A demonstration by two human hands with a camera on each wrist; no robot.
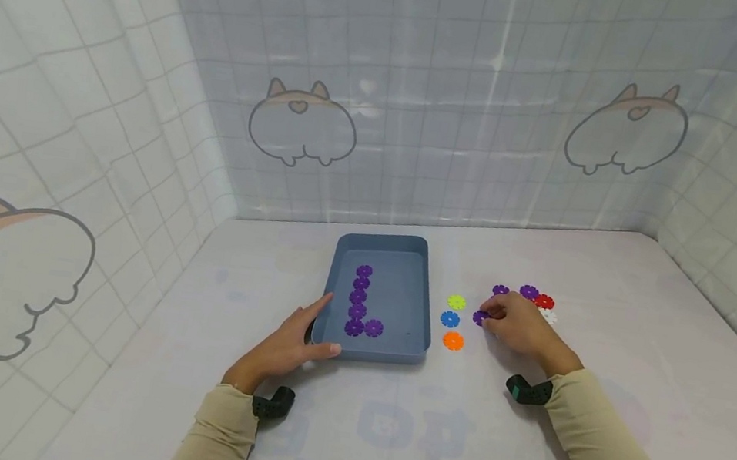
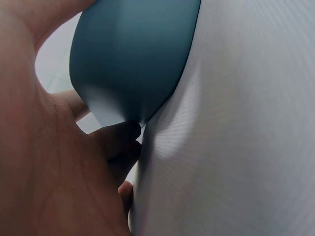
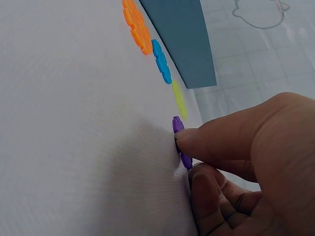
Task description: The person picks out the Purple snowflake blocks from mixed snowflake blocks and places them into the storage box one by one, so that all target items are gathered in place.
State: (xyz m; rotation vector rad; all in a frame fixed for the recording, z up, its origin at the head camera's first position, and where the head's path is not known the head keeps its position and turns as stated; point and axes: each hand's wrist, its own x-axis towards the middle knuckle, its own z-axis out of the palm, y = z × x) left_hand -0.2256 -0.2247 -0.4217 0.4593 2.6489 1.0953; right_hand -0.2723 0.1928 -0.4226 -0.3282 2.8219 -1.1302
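Purple plastic disc (image 3: 179, 142), flat on the table at the tray's three o'clock, is pinched thinly by the right hand (image 1: 518, 325); it could slip and skid into the orange disc (image 1: 453, 341). At nine o'clock, the left hand (image 1: 286, 345) grips the blue tray's (image 1: 394, 354) corner; a nudge could scatter the purple row (image 1: 359, 300) inside.
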